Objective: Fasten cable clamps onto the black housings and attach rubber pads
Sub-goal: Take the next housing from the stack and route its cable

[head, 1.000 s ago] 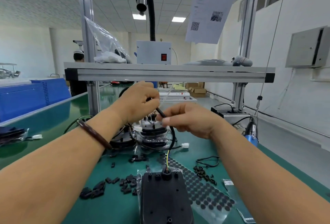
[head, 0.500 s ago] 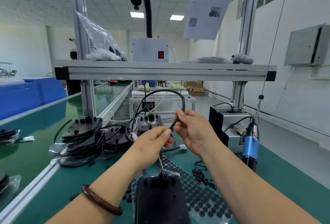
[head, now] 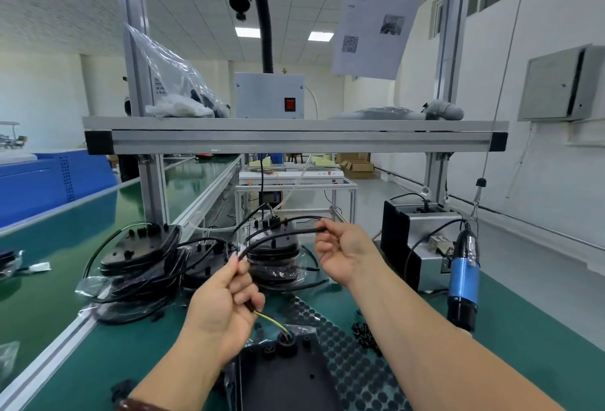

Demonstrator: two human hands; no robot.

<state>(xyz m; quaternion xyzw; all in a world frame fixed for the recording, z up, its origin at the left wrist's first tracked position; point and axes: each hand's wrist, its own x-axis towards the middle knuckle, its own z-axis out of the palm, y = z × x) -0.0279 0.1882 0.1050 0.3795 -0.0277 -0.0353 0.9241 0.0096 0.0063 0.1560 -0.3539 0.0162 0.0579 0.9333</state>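
A black housing [head: 281, 378] lies flat on the green bench at the bottom centre. Its black cable [head: 278, 238] leaves a grommet through yellow and green wires. My left hand [head: 226, 299] grips the cable just above those wires. My right hand [head: 343, 250] pinches the same cable farther along, up and to the right, so the cable arcs between the two hands. A sheet of round black rubber pads [head: 353, 358] lies under and right of the housing. Small black clamps [head: 365, 335] sit in a heap right of the sheet.
Stacks of black housings with coiled cables [head: 140, 256] stand behind my hands. A blue electric screwdriver [head: 463, 279] hangs at the right, in front of a grey box [head: 415, 240]. An aluminium shelf rail [head: 294, 140] crosses overhead, and a conveyor edge [head: 49, 358] runs along the left.
My hands have parted: the left drew down toward the housing, the right slid up and right along the cable, which now spans between them. The view tilted down and closer.
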